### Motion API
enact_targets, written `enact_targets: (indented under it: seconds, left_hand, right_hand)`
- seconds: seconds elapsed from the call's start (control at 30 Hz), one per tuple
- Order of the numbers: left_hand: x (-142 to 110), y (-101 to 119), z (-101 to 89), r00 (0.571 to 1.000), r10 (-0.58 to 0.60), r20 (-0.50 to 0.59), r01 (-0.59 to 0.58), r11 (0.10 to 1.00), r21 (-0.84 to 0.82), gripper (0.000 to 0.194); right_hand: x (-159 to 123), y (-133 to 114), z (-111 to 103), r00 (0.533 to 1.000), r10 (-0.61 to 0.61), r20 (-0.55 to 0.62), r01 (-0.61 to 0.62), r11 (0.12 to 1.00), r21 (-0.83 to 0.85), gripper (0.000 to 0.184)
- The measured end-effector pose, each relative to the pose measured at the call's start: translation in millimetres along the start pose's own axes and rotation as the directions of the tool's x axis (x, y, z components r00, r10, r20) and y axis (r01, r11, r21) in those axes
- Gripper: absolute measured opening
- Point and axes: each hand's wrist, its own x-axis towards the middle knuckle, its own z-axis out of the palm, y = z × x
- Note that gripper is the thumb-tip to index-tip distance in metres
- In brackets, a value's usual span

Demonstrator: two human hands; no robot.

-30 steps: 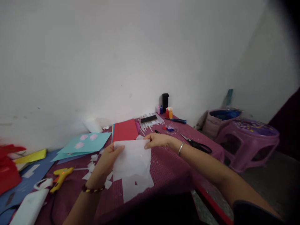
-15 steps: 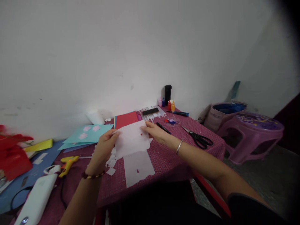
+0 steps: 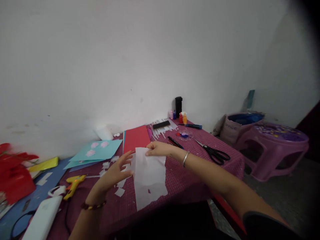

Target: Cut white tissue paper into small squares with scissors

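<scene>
A thin white sheet of paper (image 3: 149, 175) with cut edges lies over the magenta checked tablecloth (image 3: 180, 173). My right hand (image 3: 158, 149) pinches its top edge, fingers pressed together. My left hand (image 3: 115, 172) hovers at the sheet's left side with fingers spread, touching or nearly touching the edge. Small white paper scraps (image 3: 120, 191) lie under and beside my left hand.
Black scissors (image 3: 213, 154), a black pen (image 3: 175, 142) and small paint bottles (image 3: 182, 118) are at the right rear. A red sheet (image 3: 136, 137), a light blue sheet (image 3: 98, 150), a yellow glue gun (image 3: 72, 184) and a white device (image 3: 42, 220) lie left. A purple stool (image 3: 272, 148) stands off the table.
The sheet came down from being held up by both hands onto the table. My left hand let go and opened; my right hand keeps the top edge.
</scene>
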Motion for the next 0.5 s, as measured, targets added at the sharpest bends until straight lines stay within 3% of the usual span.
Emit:
enact_targets:
  seconds: [0.07, 0.17, 0.3, 0.4, 0.5]
  left_hand:
    - [12, 5, 6.0, 1.0, 0.014, 0.026, -0.014, 1.0, -0.011, 0.088]
    - [35, 15, 18.9, 0.997, 0.066, 0.043, -0.055, 0.975, -0.215, 0.091]
    - [53, 30, 27.6, 0.991, 0.071, 0.116, -0.014, 0.9, -0.436, 0.058]
    - [48, 42, 31.9, 0.996, 0.023, 0.09, 0.022, 0.887, -0.462, 0.034]
    - [30, 50, 38.5, 0.998, -0.052, -0.033, 0.028, 0.863, -0.504, 0.034]
  right_hand:
    - [0, -11, -1, 0.996, 0.003, 0.089, 0.002, 0.998, -0.058, 0.01]
    - [-1, -31, -7, 0.987, -0.019, 0.162, 0.04, 0.991, -0.125, 0.007]
    - [-10, -55, -27, 0.982, -0.072, 0.174, 0.108, 0.973, -0.206, 0.009]
    - [-22, -58, -41, 0.983, -0.11, 0.146, 0.146, 0.955, -0.26, 0.014]
    - [-36, -44, -42, 0.989, -0.118, 0.09, 0.129, 0.983, -0.129, 0.017]
